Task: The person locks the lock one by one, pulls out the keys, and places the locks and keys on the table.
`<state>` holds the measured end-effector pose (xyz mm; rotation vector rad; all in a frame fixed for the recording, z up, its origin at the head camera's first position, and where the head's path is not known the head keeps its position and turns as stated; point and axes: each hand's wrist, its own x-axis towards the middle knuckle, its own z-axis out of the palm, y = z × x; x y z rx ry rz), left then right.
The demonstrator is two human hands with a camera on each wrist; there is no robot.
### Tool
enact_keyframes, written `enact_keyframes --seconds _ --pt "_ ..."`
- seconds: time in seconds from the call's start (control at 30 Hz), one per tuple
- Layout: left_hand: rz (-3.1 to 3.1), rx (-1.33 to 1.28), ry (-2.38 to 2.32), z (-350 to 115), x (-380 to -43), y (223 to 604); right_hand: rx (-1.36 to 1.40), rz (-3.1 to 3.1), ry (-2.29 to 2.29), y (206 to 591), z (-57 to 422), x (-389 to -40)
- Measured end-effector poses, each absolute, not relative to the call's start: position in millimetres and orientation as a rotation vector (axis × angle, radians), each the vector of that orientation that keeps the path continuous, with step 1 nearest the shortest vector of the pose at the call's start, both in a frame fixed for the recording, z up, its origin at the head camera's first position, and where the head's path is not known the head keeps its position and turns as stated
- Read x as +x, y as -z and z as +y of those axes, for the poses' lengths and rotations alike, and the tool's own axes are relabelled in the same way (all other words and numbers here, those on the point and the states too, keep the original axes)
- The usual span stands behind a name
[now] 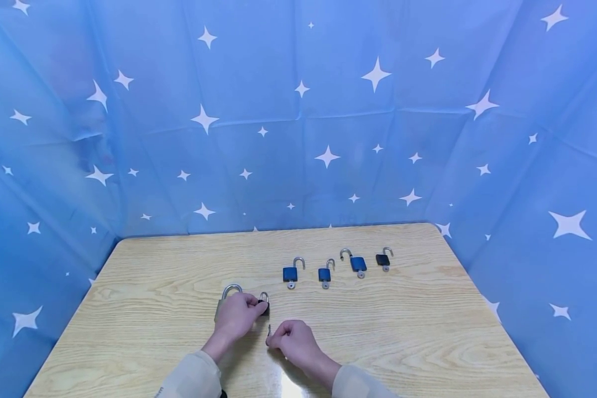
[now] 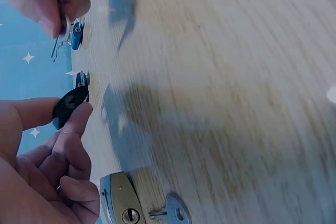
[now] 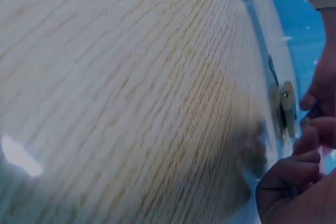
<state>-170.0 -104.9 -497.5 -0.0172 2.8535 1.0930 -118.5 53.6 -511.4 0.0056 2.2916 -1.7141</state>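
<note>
My left hand pinches a small black padlock between thumb and fingers, its keyhole face showing in the left wrist view. The padlock's shackle points away from me and looks closed. To the right and nearer me, my right hand pinches a small key, with its notched blade sticking out. The key and the black padlock are apart. Partly behind my left hand lies a larger brass-coloured padlock, with a loose key on the table by its keyhole end.
Farther back on the wooden table lie three blue padlocks, one at the left, and a small black padlock. All have shackles swung open and keys at their bottoms. A blue star-patterned curtain hangs around the table.
</note>
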Motion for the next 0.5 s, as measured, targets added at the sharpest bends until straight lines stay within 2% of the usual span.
enact_keyframes --seconds 0.5 --pt "2.858 -0.124 -0.886 -105.4 -168.2 494.1 -0.067 2.276 1.667 509.2 47.4 -116.7"
